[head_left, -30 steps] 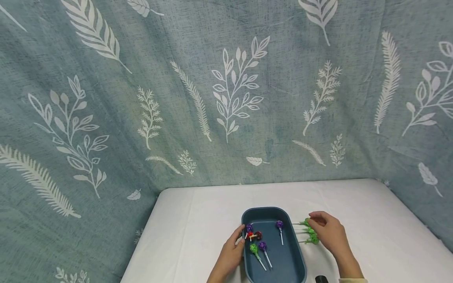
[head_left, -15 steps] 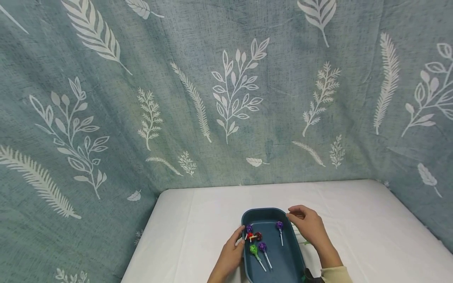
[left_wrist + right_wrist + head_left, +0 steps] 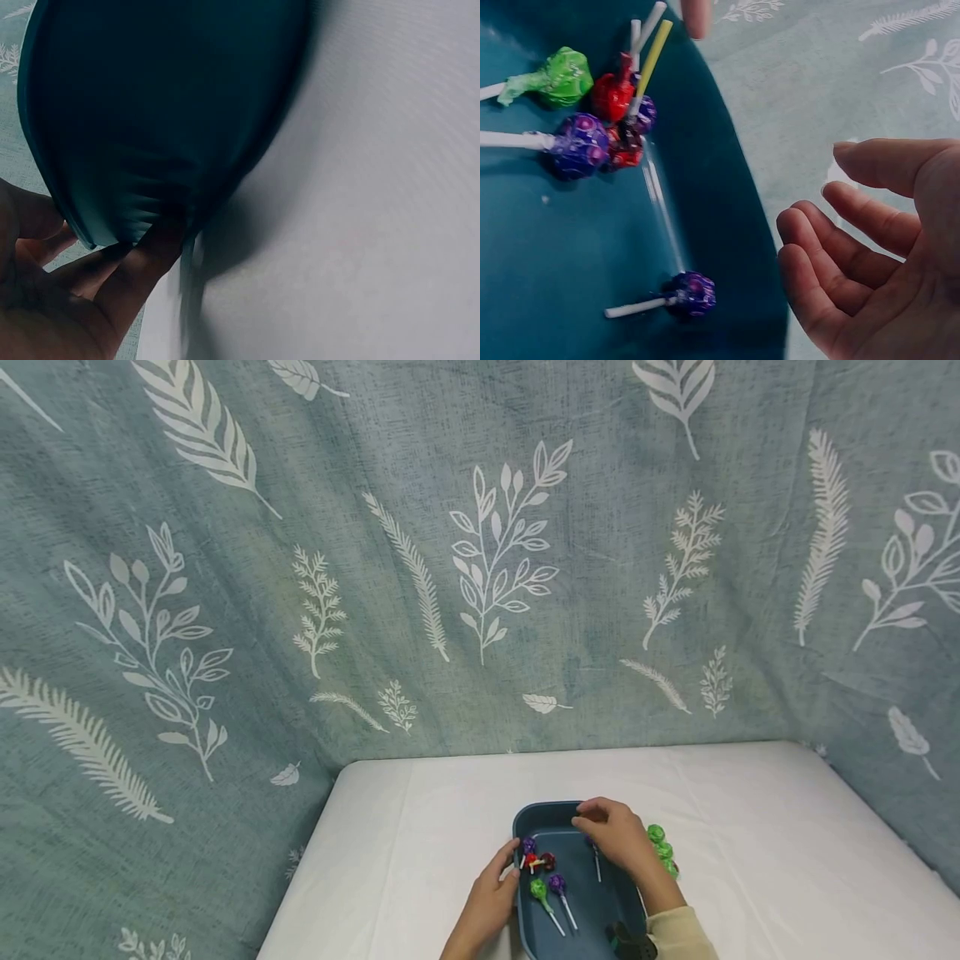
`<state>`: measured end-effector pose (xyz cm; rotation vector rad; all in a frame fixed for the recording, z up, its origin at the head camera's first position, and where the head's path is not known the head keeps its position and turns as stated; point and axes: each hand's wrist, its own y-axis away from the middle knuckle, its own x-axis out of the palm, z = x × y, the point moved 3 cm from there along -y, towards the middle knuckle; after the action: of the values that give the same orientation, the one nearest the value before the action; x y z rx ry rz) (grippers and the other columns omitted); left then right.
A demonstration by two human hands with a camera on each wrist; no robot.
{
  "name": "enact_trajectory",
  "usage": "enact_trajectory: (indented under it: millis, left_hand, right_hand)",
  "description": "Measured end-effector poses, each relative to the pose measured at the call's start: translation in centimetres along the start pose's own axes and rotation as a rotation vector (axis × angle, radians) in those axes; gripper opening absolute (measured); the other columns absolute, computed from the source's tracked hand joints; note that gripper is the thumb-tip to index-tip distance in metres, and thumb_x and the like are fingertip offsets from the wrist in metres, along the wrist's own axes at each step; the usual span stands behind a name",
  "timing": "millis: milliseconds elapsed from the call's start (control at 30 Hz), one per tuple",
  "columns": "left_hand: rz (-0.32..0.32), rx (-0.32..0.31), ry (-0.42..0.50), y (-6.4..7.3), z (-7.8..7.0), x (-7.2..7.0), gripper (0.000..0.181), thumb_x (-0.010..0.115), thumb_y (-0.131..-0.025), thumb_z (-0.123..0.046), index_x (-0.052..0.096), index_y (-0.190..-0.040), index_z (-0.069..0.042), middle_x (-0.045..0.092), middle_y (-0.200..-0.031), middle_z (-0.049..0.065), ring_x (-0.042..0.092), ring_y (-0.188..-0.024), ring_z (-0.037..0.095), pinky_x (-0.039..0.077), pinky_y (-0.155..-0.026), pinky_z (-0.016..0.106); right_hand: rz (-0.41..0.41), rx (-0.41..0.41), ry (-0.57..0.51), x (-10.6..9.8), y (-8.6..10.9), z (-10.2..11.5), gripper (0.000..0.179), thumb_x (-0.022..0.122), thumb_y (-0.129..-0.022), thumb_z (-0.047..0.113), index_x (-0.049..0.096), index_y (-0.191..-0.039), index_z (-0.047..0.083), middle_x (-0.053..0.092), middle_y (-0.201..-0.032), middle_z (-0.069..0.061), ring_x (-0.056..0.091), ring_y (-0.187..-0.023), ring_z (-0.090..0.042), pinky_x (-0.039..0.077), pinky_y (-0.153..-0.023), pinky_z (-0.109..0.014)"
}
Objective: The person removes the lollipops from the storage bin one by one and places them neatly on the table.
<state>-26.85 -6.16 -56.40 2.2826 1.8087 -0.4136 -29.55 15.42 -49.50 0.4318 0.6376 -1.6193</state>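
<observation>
A deep blue tray (image 3: pixel 543 816) stands on the white table. My left hand (image 3: pixel 489 902) grips its left rim; in the left wrist view, fingers (image 3: pixel 139 281) press the tray's outer wall. Over the tray's right side hangs my right hand (image 3: pixel 618 839), fingers loosely curved and nothing held, as the right wrist view confirms. Inside the tray lie a green lollipop (image 3: pixel 565 77), a purple lollipop (image 3: pixel 580 146) and a cluster with a red lollipop (image 3: pixel 613 97), near the left wall. A separate purple lollipop (image 3: pixel 692 295) lies below my right hand, partly hidden in the head view.
Several green lollipops (image 3: pixel 660 843) lie on the table right of the tray, their sticks hidden behind the right forearm. A leaf-patterned cloth (image 3: pixel 495 710) hangs behind the white table (image 3: pixel 420 827). A dark device (image 3: pixel 633 943) sits at the right wrist.
My right hand has moved left, from the green lollipops on the table to above the tray. The left hand and the lollipops inside the tray have stayed in place.
</observation>
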Motion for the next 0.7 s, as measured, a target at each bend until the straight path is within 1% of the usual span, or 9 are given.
enact_trajectory:
  millis: [100,200,333,467,567,700]
  left_hand:
    - [0.002,0.000,0.000,0.0,0.0,0.0,0.041,0.042,-0.093,-0.020,0.039,-0.134,-0.022,0.044,-0.130,0.008,0.053,-0.104,0.022,0.038,-0.090,0.047]
    - [-0.002,0.004,-0.007,0.0,0.0,0.0,0.041,0.042,-0.093,-0.020,0.039,-0.134,-0.022,0.044,-0.130,0.008,0.054,-0.103,0.022,0.038,-0.090,0.047]
    - [-0.007,0.017,-0.015,0.1,-0.1,-0.1,0.041,0.043,-0.093,-0.018,0.039,-0.134,-0.021,0.045,-0.130,0.009,0.055,-0.101,0.024,0.039,-0.089,0.047]
    - [0.007,0.016,0.002,0.2,-0.2,-0.1,0.041,0.042,-0.093,-0.017,0.039,-0.134,-0.020,0.043,-0.130,0.012,0.056,-0.100,0.026,0.045,-0.082,0.044]
    - [0.012,0.020,0.005,0.2,-0.2,-0.1,0.041,0.042,-0.093,-0.017,0.039,-0.134,-0.020,0.043,-0.130,0.013,0.056,-0.099,0.027,0.047,-0.080,0.042]
    - [0.011,0.026,0.002,0.2,-0.2,-0.1,0.041,0.042,-0.093,-0.017,0.038,-0.134,-0.020,0.043,-0.130,0.012,0.056,-0.099,0.026,0.046,-0.082,0.042]
  right_hand:
    - [0.027,0.010,0.005,0.6,-0.2,-0.2,0.022,0.067,-0.078,0.026,0.064,-0.095,0.011,0.063,-0.087,0.000,0.058,-0.078,-0.016,0.049,-0.066,-0.035]
    - [0.042,-0.003,0.021,1.1,-0.2,-0.1,0.023,0.066,-0.079,0.026,0.064,-0.095,0.010,0.062,-0.088,0.000,0.058,-0.081,-0.017,0.048,-0.068,-0.038]
    - [0.063,-0.010,0.015,1.7,-0.2,0.1,0.022,0.067,-0.079,0.024,0.064,-0.095,0.009,0.062,-0.086,0.000,0.057,-0.079,-0.016,0.048,-0.065,-0.036]
    - [0.090,-0.020,0.023,2.4,-0.1,0.2,0.022,0.068,-0.078,0.023,0.064,-0.094,0.009,0.062,-0.085,0.001,0.057,-0.077,-0.015,0.048,-0.063,-0.035]
    - [0.116,-0.021,0.037,3.0,-0.2,0.1,0.024,0.069,-0.076,0.023,0.064,-0.094,0.008,0.062,-0.084,0.001,0.057,-0.076,-0.015,0.048,-0.064,-0.035]
    - [0.149,-0.025,0.061,3.7,-0.3,0.0,0.025,0.070,-0.074,0.021,0.064,-0.093,0.006,0.061,-0.081,0.000,0.056,-0.074,-0.015,0.048,-0.062,-0.035]
